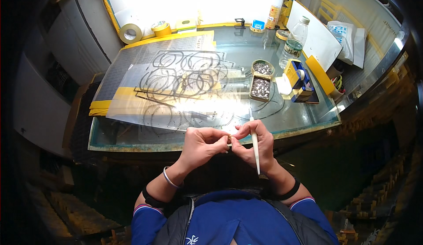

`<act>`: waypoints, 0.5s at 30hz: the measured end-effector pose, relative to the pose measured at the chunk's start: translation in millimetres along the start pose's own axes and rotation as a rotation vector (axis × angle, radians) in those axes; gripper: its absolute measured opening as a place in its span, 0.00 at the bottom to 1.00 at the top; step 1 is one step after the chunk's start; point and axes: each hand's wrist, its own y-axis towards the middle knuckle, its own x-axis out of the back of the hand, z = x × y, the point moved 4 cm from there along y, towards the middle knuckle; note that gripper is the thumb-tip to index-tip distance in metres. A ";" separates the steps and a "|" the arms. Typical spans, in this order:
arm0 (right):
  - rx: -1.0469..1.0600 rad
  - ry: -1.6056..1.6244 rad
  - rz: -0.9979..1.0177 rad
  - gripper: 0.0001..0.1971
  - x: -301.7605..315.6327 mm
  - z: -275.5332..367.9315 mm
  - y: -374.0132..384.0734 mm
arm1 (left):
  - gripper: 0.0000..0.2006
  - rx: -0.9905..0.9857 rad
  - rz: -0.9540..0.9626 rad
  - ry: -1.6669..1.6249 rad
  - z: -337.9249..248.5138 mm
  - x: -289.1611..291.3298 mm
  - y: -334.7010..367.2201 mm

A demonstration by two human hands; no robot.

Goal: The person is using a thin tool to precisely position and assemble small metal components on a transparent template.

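Observation:
My left hand (203, 147) is closed in a pinch just over the front edge of the glass-topped table. My right hand (257, 144) meets it there, thumb and forefinger also pinched. Between the touching fingertips is a tiny yellowish thing, too small to name. A slim white pen-shaped tool (255, 148) is tucked in my right hand, its tapered end pointing down toward me. Beyond my hands, clear plastic sheets (128, 106) with dark rings and dotted outlines lie on the table. Two small tins, one round (262, 67) and one rectangular (260, 88), hold shiny bits.
A tape dispenser (302, 84) stands right of the tins, near a lidded jar (292, 49) and a clear bottle (301, 29). Tape rolls (131, 33) sit at the back left. A bright panel (194, 2) rises behind. A white board (315, 35) leans at the right.

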 end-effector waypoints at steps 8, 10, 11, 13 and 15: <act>-0.121 0.240 -0.178 0.13 14.5 -13.9 0.1 | 0.08 0.341 0.004 -0.474 13.6 8.8 3.1; -0.008 0.122 -0.309 0.13 35.3 -21.9 1.9 | 0.08 0.343 0.008 -0.464 10.5 8.0 5.0; 0.007 0.110 -0.380 0.13 44.3 -27.3 4.1 | 0.08 0.345 0.013 -0.457 8.6 7.3 6.8; 0.032 0.035 -0.480 0.13 62.7 -38.8 5.1 | 0.08 0.323 0.030 -0.388 -0.2 7.3 16.1; 0.026 -0.050 -0.503 0.13 72.9 -52.3 8.2 | 0.09 0.288 0.047 -0.253 -17.4 2.9 35.0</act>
